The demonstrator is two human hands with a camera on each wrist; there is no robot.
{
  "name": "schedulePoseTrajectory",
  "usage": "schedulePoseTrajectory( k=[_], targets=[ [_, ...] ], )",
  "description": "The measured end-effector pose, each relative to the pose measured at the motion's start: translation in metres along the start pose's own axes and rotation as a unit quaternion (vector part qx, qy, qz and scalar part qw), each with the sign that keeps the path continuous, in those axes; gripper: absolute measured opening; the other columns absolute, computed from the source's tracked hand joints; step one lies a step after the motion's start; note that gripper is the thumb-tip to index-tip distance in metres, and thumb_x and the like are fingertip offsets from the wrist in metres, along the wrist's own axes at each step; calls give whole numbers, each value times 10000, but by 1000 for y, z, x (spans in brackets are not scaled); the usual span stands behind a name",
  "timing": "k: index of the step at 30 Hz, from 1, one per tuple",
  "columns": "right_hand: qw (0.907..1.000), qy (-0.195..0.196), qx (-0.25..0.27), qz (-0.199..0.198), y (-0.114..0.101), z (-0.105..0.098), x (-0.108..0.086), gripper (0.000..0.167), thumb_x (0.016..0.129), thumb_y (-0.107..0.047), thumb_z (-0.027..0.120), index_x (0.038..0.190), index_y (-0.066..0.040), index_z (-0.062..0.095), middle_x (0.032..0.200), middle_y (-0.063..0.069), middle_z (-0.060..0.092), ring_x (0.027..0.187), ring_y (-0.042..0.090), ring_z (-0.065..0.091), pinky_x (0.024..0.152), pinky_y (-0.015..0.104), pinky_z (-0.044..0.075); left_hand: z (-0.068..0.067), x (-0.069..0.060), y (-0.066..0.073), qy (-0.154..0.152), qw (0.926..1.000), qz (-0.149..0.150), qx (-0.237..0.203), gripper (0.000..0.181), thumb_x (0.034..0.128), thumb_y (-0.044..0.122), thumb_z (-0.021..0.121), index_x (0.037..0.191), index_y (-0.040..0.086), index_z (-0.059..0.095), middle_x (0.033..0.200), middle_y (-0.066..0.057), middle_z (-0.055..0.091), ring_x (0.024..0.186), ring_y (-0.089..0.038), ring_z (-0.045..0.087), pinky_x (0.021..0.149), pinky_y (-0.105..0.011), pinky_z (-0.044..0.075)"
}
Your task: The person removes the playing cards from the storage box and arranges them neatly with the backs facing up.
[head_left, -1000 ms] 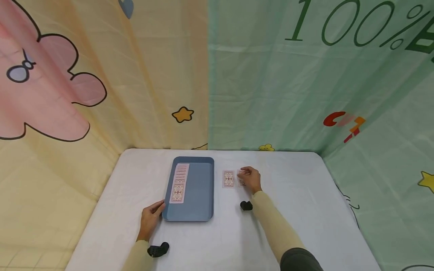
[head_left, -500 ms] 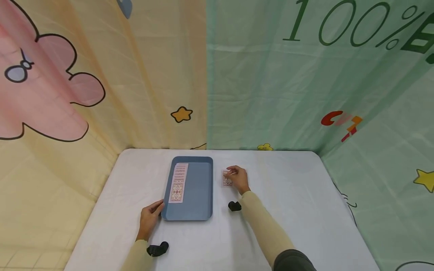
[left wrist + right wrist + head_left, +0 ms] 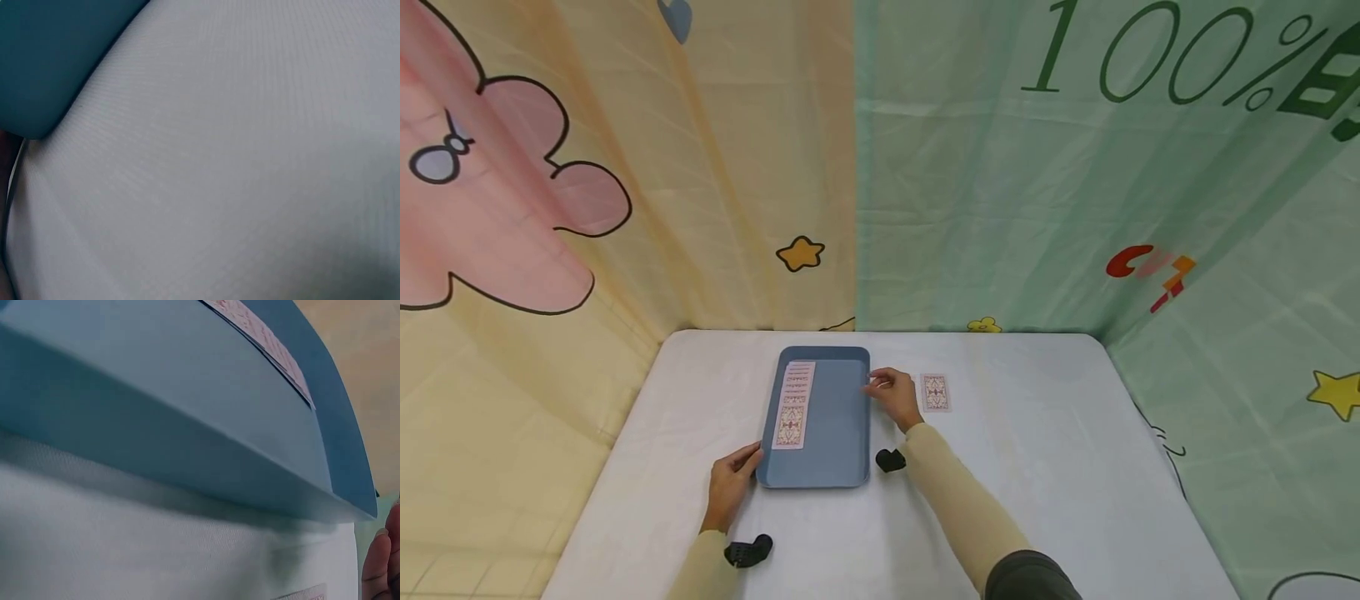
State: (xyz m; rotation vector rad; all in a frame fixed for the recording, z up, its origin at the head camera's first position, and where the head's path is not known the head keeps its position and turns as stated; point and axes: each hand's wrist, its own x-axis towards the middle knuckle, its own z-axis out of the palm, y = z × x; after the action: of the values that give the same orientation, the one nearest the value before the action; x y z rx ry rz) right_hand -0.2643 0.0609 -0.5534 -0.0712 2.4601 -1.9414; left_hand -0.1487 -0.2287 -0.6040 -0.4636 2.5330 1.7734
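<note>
A blue-grey rectangular tray lies on the white table. Inside it, along the left side, an overlapping column of red-and-white playing cards shows patterned backs. My left hand holds the tray's left rim near the lower corner, thumb and forefinger at the edge. Beside the right rim, near the upper corner, is my right hand, its bent fingers reaching the edge; no card shows between them. One playing card lies face down just right of this hand. Another card, mostly behind the hand, peeks into the right wrist view.
A white cloth covers the table. Black wrist devices sit by both forearms. Printed curtains, yellow and green, hang behind and beside the table.
My right hand has moved left, from above the right card across the other card to the tray's right rim. The right card is uncovered now. My left hand stays at the tray.
</note>
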Motion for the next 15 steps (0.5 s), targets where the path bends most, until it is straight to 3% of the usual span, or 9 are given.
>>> schedulePoseTrajectory(
  k=[3, 7, 11, 15],
  targets=[
    [9989, -101, 137, -431, 2, 6, -2, 306, 813, -117, 777, 1057, 46, 692, 833, 78, 654, 747, 174, 595, 672, 274, 495, 1, 0, 0, -28, 10000, -17, -16, 358, 967, 146, 573, 1270, -43, 597, 1295, -212, 586, 1224, -313, 538, 991, -381, 441],
    [9973, -155, 2, -721, 1, 17, -5, 272, 818, -69, 756, 1049, 56, 690, 860, 96, 663, 792, 204, 608, 707, 302, 516, 1, 0, 0, -54, 10000, -7, 18, 358, 966, 149, 577, 1270, -38, 600, 1292, -208, 588, 1219, -306, 542, 975, -345, 456],
    [9974, -230, -312, -611, -5, 32, -5, 276, 806, 10, 738, 1059, 98, 670, 895, 163, 657, 808, 228, 610, 738, 304, 518, 0, -1, 1, -42, 10000, -18, 35, 357, 970, 141, 570, 1275, -42, 594, 1299, -211, 582, 1231, -309, 534, 996, -393, 432],
    [9964, -272, -625, -499, -10, 47, -5, 277, 788, -12, 768, 1043, 65, 688, 894, 146, 661, 782, 184, 604, 723, 263, 507, 0, -1, 1, -43, 10000, -33, 35, 359, 976, 141, 562, 1282, -45, 586, 1309, -214, 573, 1238, -315, 527, 1011, -426, 412]
  ],
)
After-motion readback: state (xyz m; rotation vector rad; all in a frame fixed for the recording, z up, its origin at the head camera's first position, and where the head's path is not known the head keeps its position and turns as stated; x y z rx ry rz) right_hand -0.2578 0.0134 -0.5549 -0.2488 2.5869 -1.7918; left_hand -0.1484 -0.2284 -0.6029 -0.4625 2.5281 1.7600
